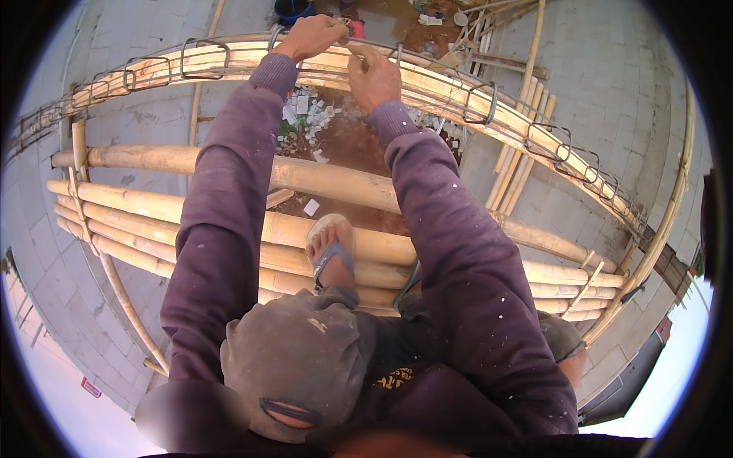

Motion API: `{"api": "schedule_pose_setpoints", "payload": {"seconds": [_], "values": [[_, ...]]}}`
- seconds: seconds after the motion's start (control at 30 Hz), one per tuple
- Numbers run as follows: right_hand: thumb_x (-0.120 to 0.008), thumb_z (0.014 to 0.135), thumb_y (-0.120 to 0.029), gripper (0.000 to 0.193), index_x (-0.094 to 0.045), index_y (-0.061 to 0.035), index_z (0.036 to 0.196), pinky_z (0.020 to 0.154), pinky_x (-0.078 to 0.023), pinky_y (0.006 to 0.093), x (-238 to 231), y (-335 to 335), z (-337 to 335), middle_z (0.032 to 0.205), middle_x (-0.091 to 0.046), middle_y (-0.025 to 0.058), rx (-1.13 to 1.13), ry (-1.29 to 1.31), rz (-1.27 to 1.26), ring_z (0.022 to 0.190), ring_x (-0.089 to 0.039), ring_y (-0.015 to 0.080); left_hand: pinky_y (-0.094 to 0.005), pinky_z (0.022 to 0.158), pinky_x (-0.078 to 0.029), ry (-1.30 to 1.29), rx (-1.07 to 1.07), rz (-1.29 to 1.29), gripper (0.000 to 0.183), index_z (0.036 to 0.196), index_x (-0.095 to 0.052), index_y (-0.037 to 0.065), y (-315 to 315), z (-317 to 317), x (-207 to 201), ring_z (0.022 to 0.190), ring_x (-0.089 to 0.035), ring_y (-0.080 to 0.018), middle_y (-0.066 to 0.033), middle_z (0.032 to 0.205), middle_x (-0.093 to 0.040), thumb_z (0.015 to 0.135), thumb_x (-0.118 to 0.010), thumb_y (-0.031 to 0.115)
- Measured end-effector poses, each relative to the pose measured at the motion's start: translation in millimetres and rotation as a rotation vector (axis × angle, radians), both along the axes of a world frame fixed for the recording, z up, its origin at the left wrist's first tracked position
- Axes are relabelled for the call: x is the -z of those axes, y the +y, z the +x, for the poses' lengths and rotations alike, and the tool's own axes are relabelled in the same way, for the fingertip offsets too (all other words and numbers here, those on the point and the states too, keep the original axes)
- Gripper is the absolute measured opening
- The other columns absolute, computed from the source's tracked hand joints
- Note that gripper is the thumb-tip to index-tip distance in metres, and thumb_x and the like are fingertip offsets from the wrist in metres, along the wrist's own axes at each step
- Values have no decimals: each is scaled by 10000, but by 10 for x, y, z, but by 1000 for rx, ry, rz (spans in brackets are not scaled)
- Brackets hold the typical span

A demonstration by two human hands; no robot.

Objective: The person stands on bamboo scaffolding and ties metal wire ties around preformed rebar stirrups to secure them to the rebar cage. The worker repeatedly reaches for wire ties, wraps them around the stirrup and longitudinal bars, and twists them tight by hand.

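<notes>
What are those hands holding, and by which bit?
It can't be told: the left hand and right hand are at the middle of the long metal frame, but any grip is unclear.

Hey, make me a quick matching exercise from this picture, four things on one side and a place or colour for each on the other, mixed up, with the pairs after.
Column one:
1. Left hand
2. Sandalled foot
3. Bucket
4. Sleeves

Column two:
A. Purple, with a few pale specks
B. On the thick bamboo poles
C. Slightly higher in the picture than the right hand
D. Dark blue, cut off by the picture's top edge

Pairs: 1-C, 2-B, 3-D, 4-A
</notes>
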State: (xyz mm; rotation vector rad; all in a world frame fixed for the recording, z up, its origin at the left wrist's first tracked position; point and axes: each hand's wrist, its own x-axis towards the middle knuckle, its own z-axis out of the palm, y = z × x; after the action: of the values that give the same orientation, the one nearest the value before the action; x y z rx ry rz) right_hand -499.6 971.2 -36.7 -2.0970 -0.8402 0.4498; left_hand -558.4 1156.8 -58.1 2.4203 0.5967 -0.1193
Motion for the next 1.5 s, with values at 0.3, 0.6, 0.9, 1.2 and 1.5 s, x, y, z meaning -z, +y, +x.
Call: {"api": "schedule_pose_setpoints", "payload": {"seconds": [0.3, 0.6, 0.9, 1.2, 1.5], "values": [[-604, 886, -259, 274, -740, -117, 1077, 689, -516, 418, 53, 4, 3, 751, -685, 145, 18, 21, 29, 693, -662, 287, -483, 963, -358, 201, 234, 108, 412, 1151, -644, 116, -41, -27, -201, 997, -667, -289, -83, 982, -725, 769, -641, 268], [-606, 883, -295, 296, -745, -114, 1072, 651, -504, 414, 104, 22, 43, 646, -645, 122, 7, -15, 51, 613, -633, 266, -488, 1003, -343, 164, 262, 175, 403, 1021, -609, 122, -37, -38, -73, 1051, -612, -318, -119, 972, -673, 790, -683, 444], [-610, 884, -286, 285, -751, -117, 1064, 610, -475, 402, 91, 17, 48, 599, -616, 110, 9, 57, 55, 570, -597, 246, -553, 1150, -237, 104, 189, 234, 453, 1176, -628, 108, -27, -98, 98, 1169, -583, -302, -131, 1156, -673, 881, -591, 450], [-610, 882, -290, 298, -751, -119, 1081, 688, -502, 410, 87, 8, 59, 698, -664, 130, 0, 89, 89, 660, -630, 266, -583, 1120, -277, -16, 12, 327, 516, 1237, -633, 74, -295, -120, -66, 1231, -556, -312, -111, 1222, -658, 808, -621, 360], [-567, 879, -227, 299, -755, -94, 1070, 899, -541, 409, 61, 4, 51, 1033, -733, 178, -17, 69, 28, 924, -708, 344, -434, 788, -485, 80, -235, 486, 270, 947, -691, 54, -685, -293, -228, 784, -656, -291, -131, 855, -698, 839, -601, 284]]}}
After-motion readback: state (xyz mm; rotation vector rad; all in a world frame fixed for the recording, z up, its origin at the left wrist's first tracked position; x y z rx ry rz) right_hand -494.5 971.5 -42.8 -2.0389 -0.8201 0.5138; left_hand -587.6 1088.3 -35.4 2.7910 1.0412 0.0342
